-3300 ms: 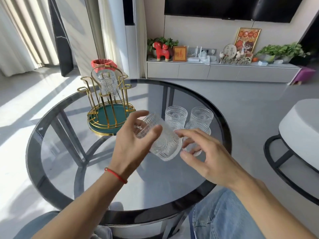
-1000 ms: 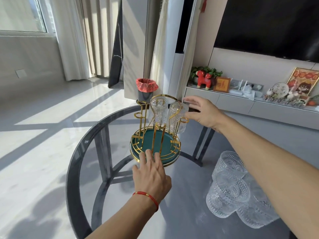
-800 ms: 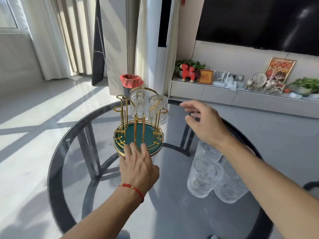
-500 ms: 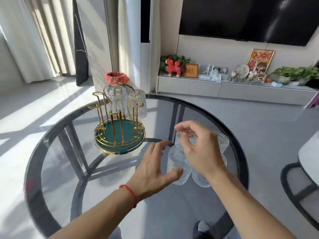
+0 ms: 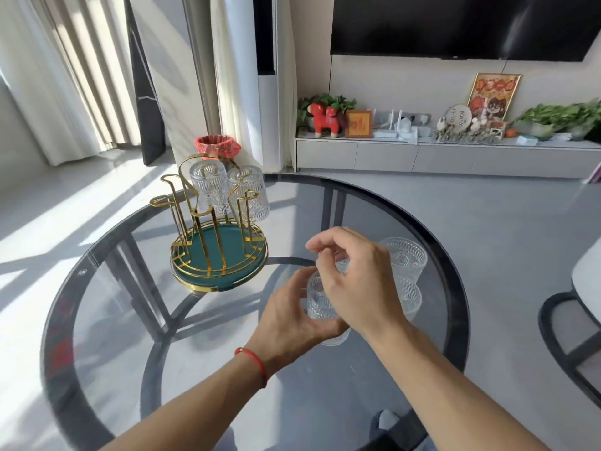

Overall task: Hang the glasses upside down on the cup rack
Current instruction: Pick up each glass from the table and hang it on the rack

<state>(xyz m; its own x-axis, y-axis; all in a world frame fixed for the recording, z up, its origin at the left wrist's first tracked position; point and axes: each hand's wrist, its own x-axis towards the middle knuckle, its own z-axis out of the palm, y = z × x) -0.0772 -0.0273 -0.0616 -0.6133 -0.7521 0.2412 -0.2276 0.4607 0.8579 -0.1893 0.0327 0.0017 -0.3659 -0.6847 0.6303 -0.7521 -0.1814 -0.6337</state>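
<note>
The gold wire cup rack (image 5: pixel 208 242) on its green round base stands at the table's far left. Two clear patterned glasses (image 5: pixel 209 187) hang upside down on its back pegs. Several more glasses (image 5: pixel 403 258) stand upright in a cluster right of the table's middle. My left hand (image 5: pixel 286 317) wraps the near side of one glass (image 5: pixel 320 301) in that cluster. My right hand (image 5: pixel 354 284) covers the same glass from above, fingers curled over its rim. The rest of the cluster is partly hidden behind my right hand.
The round glass table (image 5: pixel 107 320) has a dark rim. A dark-framed white stool (image 5: pixel 572 307) stands at the right. A bin with a red liner (image 5: pixel 218 146) sits behind the rack, and a low cabinet (image 5: pixel 422 156) with ornaments runs along the wall.
My right hand left the second glass hanging on the rack and came back to the cluster. My left hand left the rack's base and now closes around a glass.
</note>
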